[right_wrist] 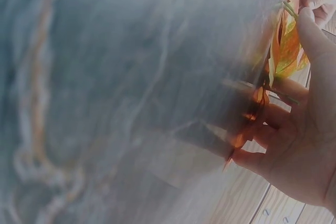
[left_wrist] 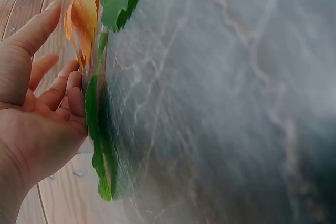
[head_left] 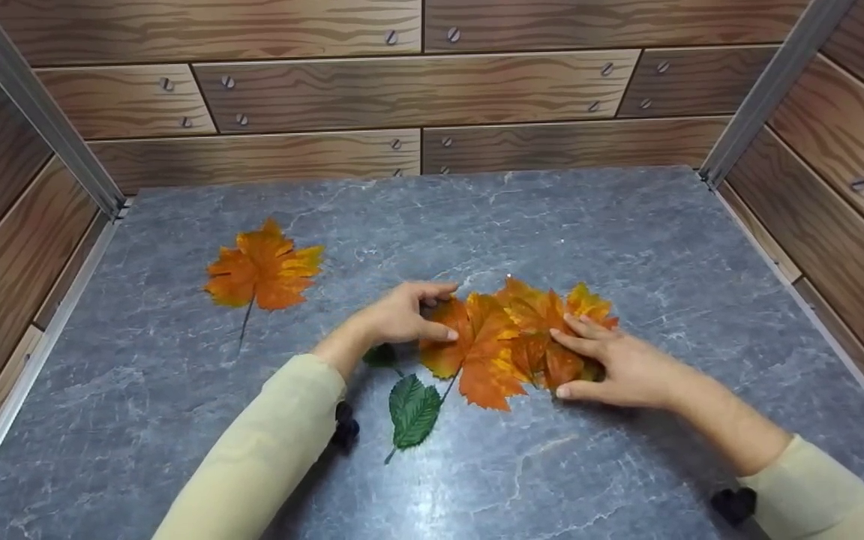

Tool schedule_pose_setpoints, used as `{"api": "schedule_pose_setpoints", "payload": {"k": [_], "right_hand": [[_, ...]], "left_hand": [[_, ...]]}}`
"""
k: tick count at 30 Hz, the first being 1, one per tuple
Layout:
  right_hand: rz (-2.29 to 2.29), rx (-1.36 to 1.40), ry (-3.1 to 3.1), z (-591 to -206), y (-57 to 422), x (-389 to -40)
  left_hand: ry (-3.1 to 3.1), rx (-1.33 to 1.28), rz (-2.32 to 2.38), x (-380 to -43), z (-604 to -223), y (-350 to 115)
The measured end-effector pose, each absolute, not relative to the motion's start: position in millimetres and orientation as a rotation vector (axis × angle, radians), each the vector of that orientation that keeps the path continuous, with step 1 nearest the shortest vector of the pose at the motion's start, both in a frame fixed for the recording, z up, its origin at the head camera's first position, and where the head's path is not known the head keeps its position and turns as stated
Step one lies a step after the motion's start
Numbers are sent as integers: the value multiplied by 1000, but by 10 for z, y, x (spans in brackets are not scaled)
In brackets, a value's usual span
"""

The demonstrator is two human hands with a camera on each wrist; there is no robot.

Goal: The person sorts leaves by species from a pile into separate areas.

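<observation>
My left hand (head_left: 400,315) is at the left edge of a large orange maple leaf (head_left: 488,345). Its thumb lies over that leaf, and its fingers are loosely bent and apart from the thumb in the left wrist view. My right hand (head_left: 631,369) rests with spread fingers on a cluster of orange-yellow leaves (head_left: 533,307), overlapping the large leaf. In the right wrist view its thumb is beside a green stem (right_wrist: 290,10). A green leaf (head_left: 413,411) lies below the large leaf; another green leaf (head_left: 380,355) is partly hidden under my left wrist.
A single orange maple leaf (head_left: 263,270) with a dark stem lies apart at the left on the grey marbled table (head_left: 432,225). Wood-patterned panels (head_left: 417,90) stand behind and at both sides, with metal posts (head_left: 777,90) at the corners.
</observation>
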State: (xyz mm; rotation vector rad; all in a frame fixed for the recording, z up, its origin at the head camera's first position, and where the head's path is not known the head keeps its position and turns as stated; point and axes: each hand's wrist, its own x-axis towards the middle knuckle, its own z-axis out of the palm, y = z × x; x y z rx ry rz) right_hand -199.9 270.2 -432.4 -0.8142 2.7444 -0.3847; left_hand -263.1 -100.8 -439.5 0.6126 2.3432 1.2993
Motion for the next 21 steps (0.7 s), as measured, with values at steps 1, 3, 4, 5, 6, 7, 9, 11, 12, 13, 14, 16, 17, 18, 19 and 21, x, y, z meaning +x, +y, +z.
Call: {"api": "schedule_pose_setpoints", "payload": {"k": [1, 3, 4, 5, 6, 7, 9, 11, 12, 13, 14, 16, 17, 18, 19, 21], "right_hand": [[-390, -821, 2746, -4325, 2702, -1999], [-400, -829, 2746, -4324, 2706, -1998], [-404, -830, 2745, -4322, 2710, -1997], [-406, -830, 2744, -4318, 2715, -1995], [-402, -829, 2744, -4313, 2718, -1993], [-399, -826, 2745, -4307, 2721, -1990], [-394, -821, 2744, -4299, 2725, -1989], [-392, -821, 2743, -4295, 2723, -1989], [-392, -821, 2743, -4293, 2719, -1990], [-389, -821, 2743, -4294, 2716, -1991], [-388, -823, 2743, -4296, 2713, -1993], [-386, -827, 2744, -4303, 2706, -1997], [-388, -830, 2745, -4306, 2704, -1999], [-389, -833, 2745, -4309, 2702, -2001], [-391, -834, 2746, -4313, 2701, -2002], [-395, -833, 2744, -4320, 2698, -2004]], "left_hand": [[2353, 608, 1278, -2634, -4398, -1005], [2367, 610, 1243, -2638, -4394, -995], [2373, 617, 1228, -2639, -4389, -989], [2379, 625, 1214, -2640, -4384, -983], [2381, 630, 1206, -2640, -4381, -976], [2385, 637, 1197, -2641, -4382, -969], [2393, 647, 1177, -2633, -4376, -960], [2401, 648, 1162, -2623, -4382, -958], [2406, 650, 1157, -2618, -4388, -958], [2413, 656, 1148, -2613, -4392, -959], [2419, 658, 1138, -2607, -4394, -960], [2429, 663, 1126, -2601, -4406, -962], [2437, 664, 1118, -2598, -4410, -961], [2446, 663, 1104, -2595, -4414, -960], [2456, 663, 1086, -2593, -4418, -960], [2472, 662, 1051, -2585, -4422, -958]]}}
